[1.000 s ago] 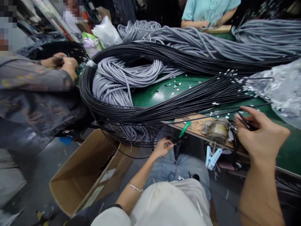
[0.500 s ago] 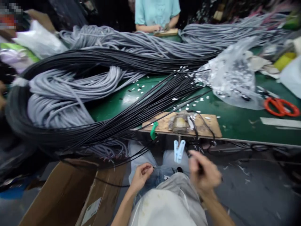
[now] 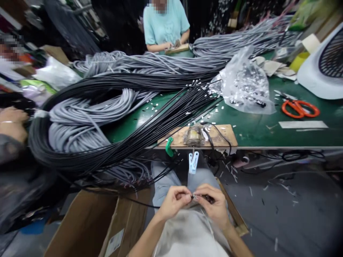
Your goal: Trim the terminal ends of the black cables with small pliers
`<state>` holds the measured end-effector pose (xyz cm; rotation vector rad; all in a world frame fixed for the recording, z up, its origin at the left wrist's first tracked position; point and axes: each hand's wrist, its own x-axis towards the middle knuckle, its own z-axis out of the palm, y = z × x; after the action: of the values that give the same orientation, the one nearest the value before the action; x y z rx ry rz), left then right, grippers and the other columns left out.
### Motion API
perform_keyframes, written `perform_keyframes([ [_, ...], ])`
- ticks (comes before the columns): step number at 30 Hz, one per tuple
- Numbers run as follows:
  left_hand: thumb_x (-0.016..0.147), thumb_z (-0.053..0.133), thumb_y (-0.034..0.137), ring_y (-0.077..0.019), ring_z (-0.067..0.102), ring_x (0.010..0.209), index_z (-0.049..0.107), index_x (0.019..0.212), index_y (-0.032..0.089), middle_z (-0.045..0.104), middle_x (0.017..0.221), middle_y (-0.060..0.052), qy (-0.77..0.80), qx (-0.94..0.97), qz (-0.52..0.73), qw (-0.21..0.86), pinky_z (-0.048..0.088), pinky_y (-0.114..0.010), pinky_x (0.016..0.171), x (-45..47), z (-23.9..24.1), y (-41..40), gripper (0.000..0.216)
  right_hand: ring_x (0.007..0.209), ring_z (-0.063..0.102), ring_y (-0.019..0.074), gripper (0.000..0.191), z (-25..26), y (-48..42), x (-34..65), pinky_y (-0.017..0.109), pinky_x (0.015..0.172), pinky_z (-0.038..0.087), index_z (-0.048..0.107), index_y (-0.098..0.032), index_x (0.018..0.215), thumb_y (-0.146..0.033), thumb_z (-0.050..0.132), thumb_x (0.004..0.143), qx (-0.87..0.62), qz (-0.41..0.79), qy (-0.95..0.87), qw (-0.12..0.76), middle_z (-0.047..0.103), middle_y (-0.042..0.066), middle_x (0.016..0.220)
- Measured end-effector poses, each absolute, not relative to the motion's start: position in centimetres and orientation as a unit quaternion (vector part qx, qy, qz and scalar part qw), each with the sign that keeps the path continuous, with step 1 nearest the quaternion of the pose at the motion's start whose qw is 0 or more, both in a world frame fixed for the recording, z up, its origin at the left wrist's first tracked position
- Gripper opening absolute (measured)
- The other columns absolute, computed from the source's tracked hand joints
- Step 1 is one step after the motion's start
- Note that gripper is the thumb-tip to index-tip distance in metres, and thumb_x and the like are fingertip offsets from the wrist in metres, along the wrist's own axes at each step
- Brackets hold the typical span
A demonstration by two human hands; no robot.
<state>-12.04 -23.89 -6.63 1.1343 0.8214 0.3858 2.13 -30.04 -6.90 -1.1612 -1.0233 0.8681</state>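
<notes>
One thin black cable is led to the left hand, by which its small dark end is pinched below the near edge of the green table. That end is met by the right hand; a dark object, mostly hidden, is gripped in its curled fingers. Across the near edge, a thick bundle of black cables is draped.

Black cables and grey cables can be seen, tabletop is done in dark green, scissor handles are coloured loud orange, clothespin is tinted baby blue.
</notes>
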Motion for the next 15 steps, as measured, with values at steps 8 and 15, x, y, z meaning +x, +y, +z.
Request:
perform_keyframes([
  [8, 0.073, 0.065, 0.041, -0.0137, 0.051, 0.058, 0.066, 0.065, 0.012, 0.058, 0.061, -0.006, 0.295, 0.695, 0.282, 0.592, 0.035, -0.024, 0.055, -12.4, -4.0, -22.3, 0.030, 0.039, 0.033, 0.0056, 0.030, -6.8, -28.2, 2.7, 0.019, 0.036, 0.024, 0.059, -0.017, 0.062, -0.044, 0.064, 0.073, -0.433, 0.524, -0.363, 0.638, 0.048, -0.002, 0.056],
  [15, 0.076, 0.064, 0.035, -0.0126, 0.049, 0.057, 0.063, 0.065, 0.013, 0.057, 0.062, -0.005, 0.294, 0.714, 0.379, 0.510, 0.036, -0.024, 0.053, -12.1, -2.7, -20.5, 0.024, 0.037, 0.018, 0.0028, 0.039, -5.7, -23.2, 3.3, 0.018, 0.037, 0.012, 0.058, -0.015, 0.072, -0.054, 0.056, 0.078, -0.442, 0.568, -0.264, 0.642, 0.033, -0.007, 0.047],
])
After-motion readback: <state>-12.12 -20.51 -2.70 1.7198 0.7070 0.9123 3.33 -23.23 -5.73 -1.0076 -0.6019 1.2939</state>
